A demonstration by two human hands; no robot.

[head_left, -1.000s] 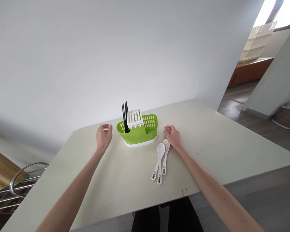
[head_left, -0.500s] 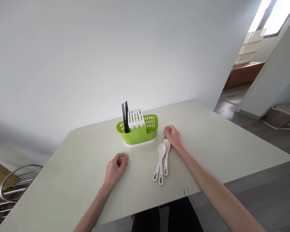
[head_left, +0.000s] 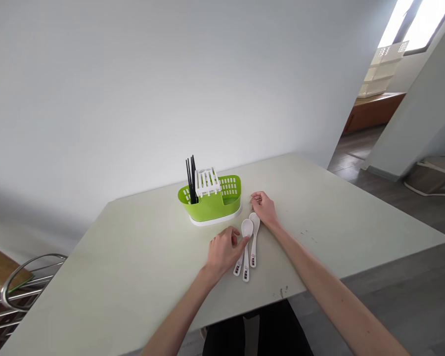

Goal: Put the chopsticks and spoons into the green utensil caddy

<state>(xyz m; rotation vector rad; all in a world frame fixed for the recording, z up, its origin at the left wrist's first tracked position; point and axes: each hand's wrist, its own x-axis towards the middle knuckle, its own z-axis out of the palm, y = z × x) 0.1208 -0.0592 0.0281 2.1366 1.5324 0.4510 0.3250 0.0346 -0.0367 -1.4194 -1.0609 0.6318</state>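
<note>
Left hand (head_left: 222, 251) loosely curled, empty, fingertips at handles of white spoons (head_left: 247, 243); contact unclear. Right hand (head_left: 264, 208) curled, empty, resting on tabletop (head_left: 133, 267) just beyond spoon bowls. Spoons lie flat between hands. Green caddy (head_left: 211, 203) with black chopsticks (head_left: 191, 180) just behind.

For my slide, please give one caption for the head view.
Left hand reaches white spoons beside a green cutlery caddy; right hand rests nearby.

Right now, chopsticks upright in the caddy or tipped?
Upright: the black chopsticks stand on end in the left compartment of the green caddy, tips above its rim.
</note>
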